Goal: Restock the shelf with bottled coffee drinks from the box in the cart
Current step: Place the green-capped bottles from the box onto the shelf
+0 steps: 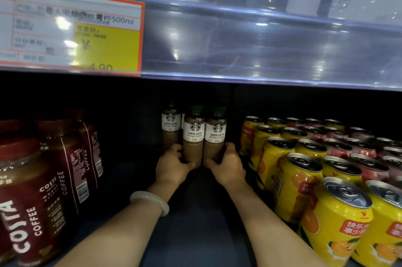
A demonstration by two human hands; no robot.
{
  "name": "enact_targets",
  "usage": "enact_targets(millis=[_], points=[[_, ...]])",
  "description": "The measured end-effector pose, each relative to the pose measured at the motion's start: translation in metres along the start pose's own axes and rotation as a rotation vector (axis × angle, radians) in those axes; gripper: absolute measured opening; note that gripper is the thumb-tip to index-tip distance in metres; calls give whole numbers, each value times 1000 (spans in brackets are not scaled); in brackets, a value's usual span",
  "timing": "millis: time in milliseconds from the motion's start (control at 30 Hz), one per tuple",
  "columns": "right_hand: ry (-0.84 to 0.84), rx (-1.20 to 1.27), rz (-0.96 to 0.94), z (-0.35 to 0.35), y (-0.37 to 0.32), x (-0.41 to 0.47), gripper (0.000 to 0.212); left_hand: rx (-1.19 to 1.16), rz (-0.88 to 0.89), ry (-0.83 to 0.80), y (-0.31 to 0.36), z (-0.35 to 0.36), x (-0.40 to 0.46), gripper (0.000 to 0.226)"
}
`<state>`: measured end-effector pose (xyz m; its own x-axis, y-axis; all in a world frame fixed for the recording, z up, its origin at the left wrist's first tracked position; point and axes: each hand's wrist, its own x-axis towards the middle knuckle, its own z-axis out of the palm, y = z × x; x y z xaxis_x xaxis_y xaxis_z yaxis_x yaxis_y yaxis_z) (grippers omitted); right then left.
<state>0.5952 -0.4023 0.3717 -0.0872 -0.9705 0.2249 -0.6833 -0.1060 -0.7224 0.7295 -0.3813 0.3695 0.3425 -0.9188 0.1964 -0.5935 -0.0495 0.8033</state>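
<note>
Shelf interior seen from head height, dark and deep, with both of a person's bare forearms reaching in along its bare middle lane. At far left stand dark red Costa Coffee bottles in a row running from the front edge toward the back. Above them, on the clear plastic rail of the shelf overhead, hangs an orange-bordered price tag with a yellow panel reading 4.90 and the text 500ml.

The left forearm wears a pale, milky bangle at the wrist. The left hand is curled around the lower part of a Starbucks Caffe Latte bottle, thumb in front near its base and fingers wrapped round its left side. Just behind and to the left of that bottle stands another latte bottle of the same kind, farther back in the shelf.

The right hand grips the base of a second front latte bottle, thumb across its front and fingers curled round its right side. The two held bottles stand upright, touching side by side, deep in the shelf's centre. Whether their bases rest on the shelf floor cannot be told, since the hands cover them.

To the right, yellow orange-drink cans fill the shelf in rows from front to back, with pink-red cans packed beside them farther right.
</note>
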Motion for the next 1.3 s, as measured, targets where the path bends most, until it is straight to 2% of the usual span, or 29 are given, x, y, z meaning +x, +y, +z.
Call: enact_targets(millis=[600,767,867,1067,1167,1300], points=[[0,-15,59,-2,-4,-3,57,23,-20,-2,6,-3,-4,62],[-94,24,81,-12,-11,-9,68,70,-16,1,11,-9,-13,73],[-137,-67,81,-26,-16,-17,71,201,35,-15,21,-19,-22,66],[-149,-318,37,-43,-20,-52,63,617,189,-250,51,-26,-46,39],[-128,-465,-12,-43,-18,-75,59,715,273,-283,63,-28,-65,37],[-97,-538,-84,-55,-17,-104,60,792,346,-295,81,-39,-94,39]])
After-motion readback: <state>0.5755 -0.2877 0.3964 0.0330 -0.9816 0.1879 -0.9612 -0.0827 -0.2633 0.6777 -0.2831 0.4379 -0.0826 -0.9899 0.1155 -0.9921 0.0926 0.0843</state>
